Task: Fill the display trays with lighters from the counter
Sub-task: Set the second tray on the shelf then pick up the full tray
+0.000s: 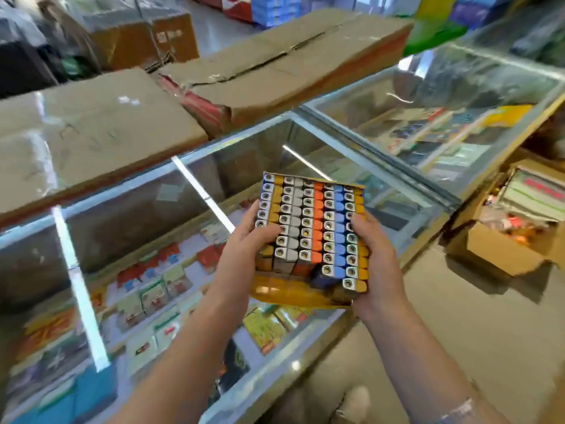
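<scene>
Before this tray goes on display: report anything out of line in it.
In the tray, held by the left hand and right hand, a dark blue lighter at the near end lies tilted, out of its row.

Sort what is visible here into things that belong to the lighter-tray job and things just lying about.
Belongs to the job:
- display tray packed with lighters
- left hand and right hand, both gripping the tray
- glass counter beneath it

Just lying about:
- cardboard cartons behind the counter
- open box on the floor
- packets under the glass
</scene>
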Motion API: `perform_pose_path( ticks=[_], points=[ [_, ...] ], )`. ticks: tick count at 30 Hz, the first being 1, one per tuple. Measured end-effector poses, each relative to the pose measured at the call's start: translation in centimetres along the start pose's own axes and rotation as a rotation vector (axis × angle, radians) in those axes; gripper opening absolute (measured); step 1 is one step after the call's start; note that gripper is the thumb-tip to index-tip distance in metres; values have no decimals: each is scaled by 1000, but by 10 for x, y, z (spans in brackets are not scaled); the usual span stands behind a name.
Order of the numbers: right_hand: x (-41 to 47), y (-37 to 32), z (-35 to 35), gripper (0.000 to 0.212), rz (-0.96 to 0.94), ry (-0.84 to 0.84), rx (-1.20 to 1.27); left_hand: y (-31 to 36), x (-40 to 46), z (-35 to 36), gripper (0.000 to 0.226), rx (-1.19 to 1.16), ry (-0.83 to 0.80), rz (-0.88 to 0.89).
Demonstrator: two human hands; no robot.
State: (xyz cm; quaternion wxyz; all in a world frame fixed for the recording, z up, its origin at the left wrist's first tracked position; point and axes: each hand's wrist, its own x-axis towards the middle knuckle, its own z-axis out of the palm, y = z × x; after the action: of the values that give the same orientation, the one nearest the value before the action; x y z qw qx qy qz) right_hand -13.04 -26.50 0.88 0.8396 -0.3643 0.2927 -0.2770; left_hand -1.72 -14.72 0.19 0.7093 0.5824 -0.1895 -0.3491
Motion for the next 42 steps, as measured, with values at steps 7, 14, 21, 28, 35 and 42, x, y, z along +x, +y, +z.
perform_pose_path(
  ticks=[7, 14, 21, 28, 35, 42],
  points=[
    [20, -96, -119, 46, -173, 214, 71, -30, 66, 151, 56, 1, -207, -103],
    [16, -177, -240, 37, -299, 445, 133, -64, 109, 309, 68, 34, -450, -192],
    [19, -223, -330, 36, -401, 669, 174, -106, 142, 423, 53, 79, -708, -276],
    [70, -274, -400, 33, -483, 814, 200, -132, 211, 524, 53, 132, -867, -334],
    [141, -347, -455, 26, -499, 870, 269, -133, 297, 623, 51, 189, -1016, -296],
    [187, -411, -528, 40, -546, 931, 365, -155, 350, 729, 42, 211, -1005, -356]
  ],
)
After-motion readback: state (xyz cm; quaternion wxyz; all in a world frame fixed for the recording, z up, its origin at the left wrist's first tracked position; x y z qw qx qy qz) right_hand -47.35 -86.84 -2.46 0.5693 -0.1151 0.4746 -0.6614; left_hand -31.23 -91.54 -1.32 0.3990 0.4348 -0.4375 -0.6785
